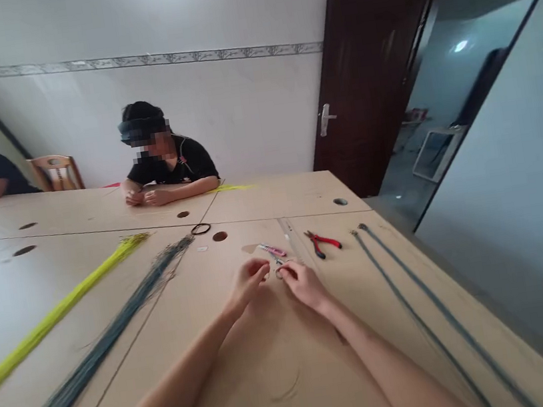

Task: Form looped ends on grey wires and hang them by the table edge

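My left hand [252, 279] is closed in a pinch, thumb against fingers, just above the tabletop. What it holds, if anything, is too small to tell. Facing it across a narrow gap, my right hand [305, 281] pinches a small ring-shaped thing [279, 274]. Just beyond my fingertips lies a small pink-handled tool [274, 250], its kind unclear. A clear ruler [292, 234] lies past my right hand, and to its right rest pliers with red handles [325, 242].
Left on the table [216, 386] lie a yellow bundle of strands [63, 303] and a blue-grey bundle [104, 341]. Two thinner blue-grey bundles, one of them here [431, 295], lie right. A black ring [201, 229] lies ahead. A person [169, 157] sits opposite, another far left.
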A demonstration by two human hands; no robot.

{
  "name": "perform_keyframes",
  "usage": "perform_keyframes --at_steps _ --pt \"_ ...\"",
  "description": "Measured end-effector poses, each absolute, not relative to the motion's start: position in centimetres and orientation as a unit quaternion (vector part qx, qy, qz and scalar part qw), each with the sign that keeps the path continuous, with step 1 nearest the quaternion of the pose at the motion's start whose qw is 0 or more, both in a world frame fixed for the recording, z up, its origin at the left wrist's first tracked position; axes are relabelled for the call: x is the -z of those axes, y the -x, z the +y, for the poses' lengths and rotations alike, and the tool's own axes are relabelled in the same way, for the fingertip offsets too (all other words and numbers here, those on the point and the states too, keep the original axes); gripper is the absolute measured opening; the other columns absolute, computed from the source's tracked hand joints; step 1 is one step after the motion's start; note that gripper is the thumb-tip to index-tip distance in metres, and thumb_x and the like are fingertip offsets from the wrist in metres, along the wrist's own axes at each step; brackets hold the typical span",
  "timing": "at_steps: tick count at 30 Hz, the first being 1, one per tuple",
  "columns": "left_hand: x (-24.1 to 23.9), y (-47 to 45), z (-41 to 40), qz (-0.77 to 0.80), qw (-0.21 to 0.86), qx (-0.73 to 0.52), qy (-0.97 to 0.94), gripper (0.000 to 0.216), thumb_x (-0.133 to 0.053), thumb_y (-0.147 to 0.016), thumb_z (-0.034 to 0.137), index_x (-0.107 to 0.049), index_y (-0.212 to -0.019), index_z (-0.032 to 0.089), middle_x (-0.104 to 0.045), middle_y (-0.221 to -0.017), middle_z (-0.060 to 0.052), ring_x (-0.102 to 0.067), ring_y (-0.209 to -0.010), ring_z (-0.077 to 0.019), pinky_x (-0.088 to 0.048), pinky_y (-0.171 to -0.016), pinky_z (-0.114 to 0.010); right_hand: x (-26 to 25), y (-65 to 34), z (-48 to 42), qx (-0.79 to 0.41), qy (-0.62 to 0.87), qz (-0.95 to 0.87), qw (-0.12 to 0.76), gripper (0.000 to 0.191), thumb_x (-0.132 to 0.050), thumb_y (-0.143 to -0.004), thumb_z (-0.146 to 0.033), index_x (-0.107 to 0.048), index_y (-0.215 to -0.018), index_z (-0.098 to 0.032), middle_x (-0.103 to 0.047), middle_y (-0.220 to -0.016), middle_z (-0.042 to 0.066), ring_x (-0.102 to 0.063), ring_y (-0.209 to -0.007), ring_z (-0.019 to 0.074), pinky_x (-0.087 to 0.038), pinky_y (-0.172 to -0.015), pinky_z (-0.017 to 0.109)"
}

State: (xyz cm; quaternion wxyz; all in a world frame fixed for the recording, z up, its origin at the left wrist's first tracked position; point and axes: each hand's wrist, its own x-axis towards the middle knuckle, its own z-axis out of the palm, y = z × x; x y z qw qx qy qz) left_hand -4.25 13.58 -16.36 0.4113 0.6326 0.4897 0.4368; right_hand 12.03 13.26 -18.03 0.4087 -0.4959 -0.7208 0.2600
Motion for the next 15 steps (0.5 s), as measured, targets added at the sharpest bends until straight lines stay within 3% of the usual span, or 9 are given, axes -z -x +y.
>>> perform_keyframes --at_steps 3,8,15 --pt "16.8 4.2 13.1 0.471 0.434 -0.457 -0.617 0.019 -0.056 -0.084 0.032 -0.06 -0.087 0.013 -0.061 -0.08 -0.002 -0.058 -0.071 -0.0141 -0.049 -0.069 -0.032 17.3 -11.4 12.6 -0.299 0.488 -0.703 0.422 0.023 -0.05 -0.09 -0.034 -0.06 -0.094 -0.013 -0.063 -0.091 0.004 -0.061 -0.084 0.0155 -0.049 -0.079 0.037" --pt "17.2 4.3 13.0 0.438 0.475 -0.484 -0.59 0.02 -0.059 -0.075 0.045 -0.064 -0.076 0.025 -0.066 -0.075 -0.003 -0.061 -0.068 -0.0207 -0.049 -0.065 -0.035 17.0 -10.1 11.7 -0.395 0.452 -0.667 0.441 0.03 -0.044 -0.092 -0.038 -0.06 -0.096 -0.013 -0.067 -0.083 0.004 -0.065 -0.078 0.0152 -0.053 -0.073 0.032" --pt "17.9 3.8 12.8 0.431 0.482 -0.516 -0.562 0.019 -0.062 -0.065 0.05 -0.066 -0.066 0.032 -0.065 -0.066 -0.002 -0.061 -0.061 -0.0235 -0.051 -0.059 -0.038 17.2 -9.4 11.2 -0.468 0.433 -0.608 0.473 0.03 -0.051 -0.085 -0.043 -0.061 -0.089 -0.015 -0.068 -0.08 0.007 -0.066 -0.077 0.0203 -0.053 -0.072 0.033"
